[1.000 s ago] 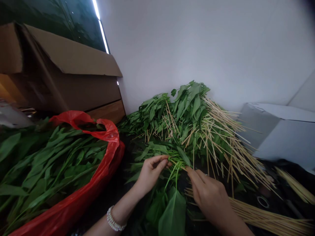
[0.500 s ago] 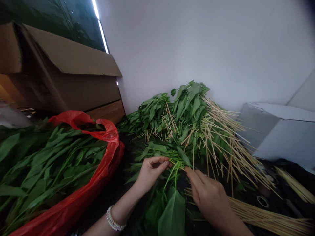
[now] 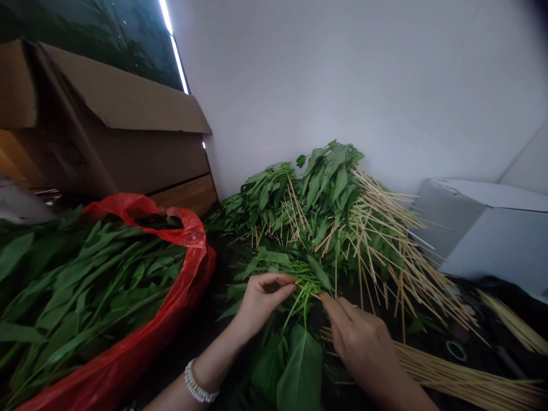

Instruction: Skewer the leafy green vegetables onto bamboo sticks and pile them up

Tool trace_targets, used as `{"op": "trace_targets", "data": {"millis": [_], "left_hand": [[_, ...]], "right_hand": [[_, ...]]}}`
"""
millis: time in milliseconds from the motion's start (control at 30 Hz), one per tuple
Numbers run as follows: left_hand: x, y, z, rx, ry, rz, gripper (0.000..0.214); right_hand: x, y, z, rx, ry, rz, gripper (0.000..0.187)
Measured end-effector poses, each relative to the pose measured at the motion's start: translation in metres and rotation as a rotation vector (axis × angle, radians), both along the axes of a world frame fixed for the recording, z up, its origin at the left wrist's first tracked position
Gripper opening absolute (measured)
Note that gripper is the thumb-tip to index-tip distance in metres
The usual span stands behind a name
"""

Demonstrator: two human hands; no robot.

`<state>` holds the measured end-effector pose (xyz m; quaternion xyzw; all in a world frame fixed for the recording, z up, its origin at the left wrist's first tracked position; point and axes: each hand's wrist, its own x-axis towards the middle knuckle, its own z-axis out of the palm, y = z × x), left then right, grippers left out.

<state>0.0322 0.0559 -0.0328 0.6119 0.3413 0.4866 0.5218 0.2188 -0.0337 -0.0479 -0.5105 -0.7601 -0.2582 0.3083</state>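
Observation:
My left hand point(image 3: 262, 301), with a beaded bracelet point(image 3: 197, 382) on its wrist, pinches the green leafy stems point(image 3: 305, 290) between thumb and fingertips. Opposite it, my right hand point(image 3: 363, 342) is closed on a thin bamboo skewer point(image 3: 317, 295); just a short bit of it shows by the fingertips, meeting the bent stems. Large leaves point(image 3: 299, 371) hang from these stems toward me. Behind the hands lies a pile of leafy greens point(image 3: 338, 177) with many pale skewers point(image 3: 385, 228) sticking out to the right.
A red plastic bag point(image 3: 199, 268) full of long leafy greens point(image 3: 94, 274) stands at left, before an open cardboard box point(image 3: 149, 154). Loose skewers point(image 3: 462, 371) lie at lower right near a roll of tape point(image 3: 456, 350). A white box point(image 3: 492, 234) sits against the wall at right.
Both hands stay nearly in place. The left fingertips have shifted very slightly right along the stems, and the right hand has moved slightly left.

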Motion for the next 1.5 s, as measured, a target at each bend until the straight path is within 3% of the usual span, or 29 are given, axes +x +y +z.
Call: {"op": "trace_targets", "data": {"millis": [333, 1000, 1233, 1500], "left_hand": [[-0.0003, 0.0, 0.001, -0.137, -0.099, 0.003, 0.019], [-0.0002, -0.0008, 0.0003, -0.136, -0.067, -0.012, 0.017], [0.0008, 0.0022, -0.0046, -0.249, -0.218, -0.018, 0.02], [0.0011, 0.0008, -0.0046, -0.236, -0.187, -0.042, 0.02]], "right_hand": [[-0.0015, -0.0012, -0.0002, -0.019, 0.027, 0.02, 0.035], [-0.0068, -0.002, -0.0022, -0.025, 0.052, 0.002, 0.034], [-0.0072, -0.0026, -0.0007, -0.026, 0.081, 0.022, 0.035], [-0.0072, -0.0021, -0.0015, -0.02, 0.09, 0.038, 0.032]]}}
